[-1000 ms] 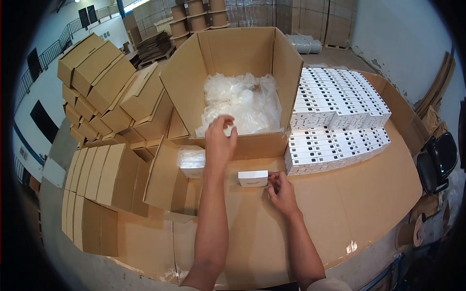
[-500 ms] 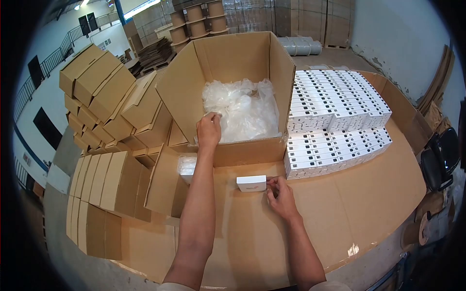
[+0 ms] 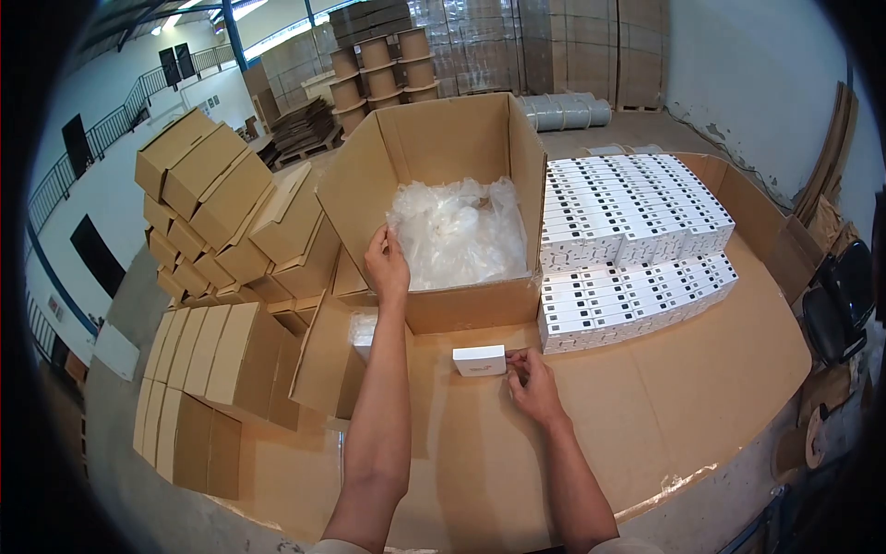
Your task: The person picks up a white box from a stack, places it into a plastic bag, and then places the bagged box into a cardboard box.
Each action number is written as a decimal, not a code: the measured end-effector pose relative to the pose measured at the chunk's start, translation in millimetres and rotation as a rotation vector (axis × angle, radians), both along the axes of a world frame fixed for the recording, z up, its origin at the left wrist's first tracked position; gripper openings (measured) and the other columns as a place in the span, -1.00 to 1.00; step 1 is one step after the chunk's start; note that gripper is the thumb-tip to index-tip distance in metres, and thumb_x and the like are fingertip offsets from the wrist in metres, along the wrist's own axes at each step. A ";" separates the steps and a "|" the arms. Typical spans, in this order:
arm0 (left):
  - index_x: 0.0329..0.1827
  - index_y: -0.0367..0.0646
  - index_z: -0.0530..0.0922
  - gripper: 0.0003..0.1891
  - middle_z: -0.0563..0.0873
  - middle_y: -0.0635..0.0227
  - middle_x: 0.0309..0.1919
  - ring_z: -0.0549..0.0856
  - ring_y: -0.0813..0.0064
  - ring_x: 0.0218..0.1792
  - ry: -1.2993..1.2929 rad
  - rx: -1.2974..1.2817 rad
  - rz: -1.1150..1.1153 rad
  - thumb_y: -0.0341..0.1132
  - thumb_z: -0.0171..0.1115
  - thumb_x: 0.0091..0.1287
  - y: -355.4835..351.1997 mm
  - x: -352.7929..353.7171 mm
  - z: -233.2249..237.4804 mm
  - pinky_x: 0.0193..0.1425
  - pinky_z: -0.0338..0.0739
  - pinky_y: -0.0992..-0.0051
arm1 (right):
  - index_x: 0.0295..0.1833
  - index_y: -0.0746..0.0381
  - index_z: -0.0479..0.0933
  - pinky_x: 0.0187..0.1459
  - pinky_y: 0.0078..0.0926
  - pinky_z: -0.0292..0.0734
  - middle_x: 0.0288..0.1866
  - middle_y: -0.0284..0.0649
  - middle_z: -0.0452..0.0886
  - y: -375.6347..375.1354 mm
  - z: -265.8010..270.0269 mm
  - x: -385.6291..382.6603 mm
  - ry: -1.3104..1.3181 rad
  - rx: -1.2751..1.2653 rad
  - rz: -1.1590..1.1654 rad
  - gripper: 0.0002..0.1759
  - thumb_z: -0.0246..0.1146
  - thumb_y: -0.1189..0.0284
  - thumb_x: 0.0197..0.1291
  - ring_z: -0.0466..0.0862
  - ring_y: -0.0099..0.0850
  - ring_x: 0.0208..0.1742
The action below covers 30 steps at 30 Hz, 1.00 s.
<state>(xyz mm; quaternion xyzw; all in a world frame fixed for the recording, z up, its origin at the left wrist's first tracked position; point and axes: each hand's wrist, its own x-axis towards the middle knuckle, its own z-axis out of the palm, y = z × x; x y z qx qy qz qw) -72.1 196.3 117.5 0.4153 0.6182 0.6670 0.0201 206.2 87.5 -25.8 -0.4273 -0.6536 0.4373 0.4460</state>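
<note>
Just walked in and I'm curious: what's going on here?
Someone's right hand is at one end of a white box. Their left hand is at the left edge of the plastic in the big carton; whether it grips any is unclear. Stacked white boxes stand to the right.

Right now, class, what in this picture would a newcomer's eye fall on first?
Probably the large open carton at the centre, with crumpled clear plastic inside and the left hand near its front left corner. To the carton's right, small white boxes are stacked in dense rows; at the left, brown cartons are piled high.
</note>
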 end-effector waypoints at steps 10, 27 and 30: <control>0.16 -0.33 0.68 -0.67 0.77 0.37 -0.05 0.70 0.56 -0.10 -0.374 0.341 -0.337 -0.20 0.20 0.63 -50.4 29.4 23.7 0.03 0.61 0.46 | 0.25 0.36 0.40 0.33 -0.21 0.61 0.19 0.09 0.68 -3.9 -2.0 5.3 0.066 0.069 -0.058 -0.54 0.17 0.70 0.21 0.69 -0.08 0.33; 0.11 -0.25 0.71 -0.66 0.76 0.43 -0.12 0.65 0.67 -0.14 -0.367 -0.158 -0.572 -0.13 0.15 0.65 -220.0 119.3 -130.3 -0.06 0.58 0.55 | 0.09 0.34 0.51 -0.30 -0.54 0.59 -0.21 -0.27 0.71 -51.6 2.7 14.6 0.385 -0.302 0.151 -0.74 0.36 0.46 0.42 0.63 -0.60 -0.38; 0.10 -0.28 0.70 -0.69 0.77 0.41 -0.12 0.66 0.67 -0.15 -0.360 -0.183 -0.590 -0.18 0.18 0.63 -218.6 121.4 -134.9 -0.06 0.59 0.54 | 0.12 0.34 0.51 -0.37 -0.55 0.58 -0.19 -0.23 0.73 -60.2 6.6 3.9 0.215 -0.245 0.133 -0.74 0.34 0.47 0.43 0.65 -0.61 -0.37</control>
